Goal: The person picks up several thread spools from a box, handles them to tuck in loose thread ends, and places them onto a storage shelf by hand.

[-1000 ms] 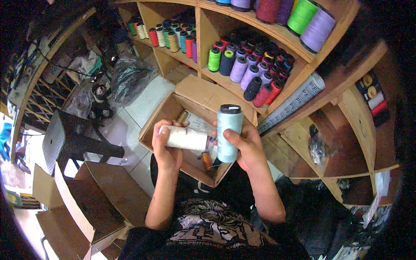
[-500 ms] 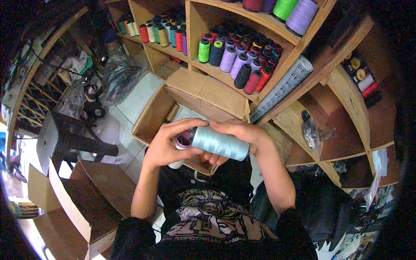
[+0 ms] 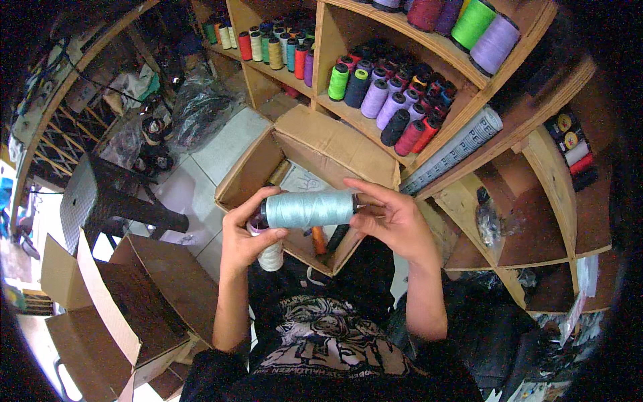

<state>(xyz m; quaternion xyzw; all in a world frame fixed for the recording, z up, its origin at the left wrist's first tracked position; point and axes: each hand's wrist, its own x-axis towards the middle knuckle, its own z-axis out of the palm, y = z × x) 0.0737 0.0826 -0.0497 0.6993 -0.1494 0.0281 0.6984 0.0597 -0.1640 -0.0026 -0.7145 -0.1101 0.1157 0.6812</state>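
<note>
A light blue spool of thread lies level between my two hands above an open cardboard box. My left hand is closed round its left end, thumb below and fingers above. Against the same palm hangs a white spool of thread with a purplish end, partly hidden by the hand. My right hand holds the blue spool's dark right end between thumb and fingers. Inside the cardboard box are an orange spool, a dark spool and a sheet with drawn lines.
Wooden shelves behind the box carry several colourful thread spools. A printed roll leans against the shelf on the right. At left stand a dark plastic stool and another open carton. Plastic bags lie beyond.
The blue spool has turned from slanting to level and shifted slightly left. My right hand has moved from over it to its right end. More of the white spool shows.
</note>
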